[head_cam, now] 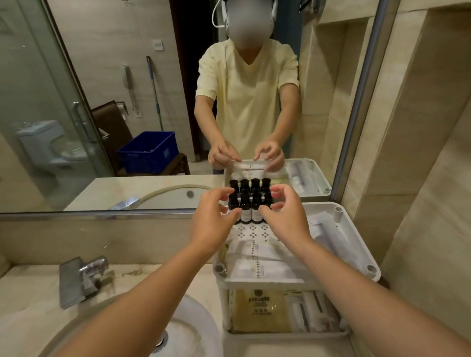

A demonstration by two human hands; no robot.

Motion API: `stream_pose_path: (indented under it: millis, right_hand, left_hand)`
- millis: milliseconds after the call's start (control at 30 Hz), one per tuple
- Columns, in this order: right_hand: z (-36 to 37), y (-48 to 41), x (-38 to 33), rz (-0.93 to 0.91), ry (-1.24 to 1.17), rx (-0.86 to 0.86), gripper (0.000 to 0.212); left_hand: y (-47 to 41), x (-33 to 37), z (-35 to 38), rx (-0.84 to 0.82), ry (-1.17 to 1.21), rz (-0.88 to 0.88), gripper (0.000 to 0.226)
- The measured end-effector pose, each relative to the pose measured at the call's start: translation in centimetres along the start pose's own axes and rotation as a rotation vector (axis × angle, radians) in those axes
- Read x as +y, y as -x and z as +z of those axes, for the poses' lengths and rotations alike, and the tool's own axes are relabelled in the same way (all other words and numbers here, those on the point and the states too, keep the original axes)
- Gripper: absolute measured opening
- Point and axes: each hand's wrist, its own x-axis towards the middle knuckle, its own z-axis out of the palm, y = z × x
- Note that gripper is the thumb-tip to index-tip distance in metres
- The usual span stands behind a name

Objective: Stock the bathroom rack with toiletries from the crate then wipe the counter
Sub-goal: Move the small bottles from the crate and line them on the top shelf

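Flanking the dark bottles, left hand and right hand curled, grip unclear.

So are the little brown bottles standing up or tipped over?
Standing up. The bottles sit caps-up in a row on the rack.

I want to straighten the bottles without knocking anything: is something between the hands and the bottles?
Nothing visible. The left hand and right hand flank the bottles on the rack, at the back of its top shelf. The sachets lie nearer, below the wrists.
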Motion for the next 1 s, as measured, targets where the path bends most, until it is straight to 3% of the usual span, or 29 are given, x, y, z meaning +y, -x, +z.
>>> stream_pose_path:
  millis: [367, 700, 1000]
  right_hand:
    - [7.1, 9.0, -5.7, -0.163, 0.106, -0.293, 0.045]
    - [16.3, 22.6, -11.6, -0.277, 0.29, -0.651, 0.053]
    - [24.0, 38.5, -15.2, -0.382, 0.214, -0.906, 0.054]
  left_hand:
    - [10.2, -3.8, -11.4, 0.064, 0.209, -0.264, 0.044]
    - [24.7, -7.9, -25.1, 0.298, 0.156, -0.461, 0.042]
    - [41.4, -11.7, -34.9, 0.507, 0.064, -0.669, 0.034]
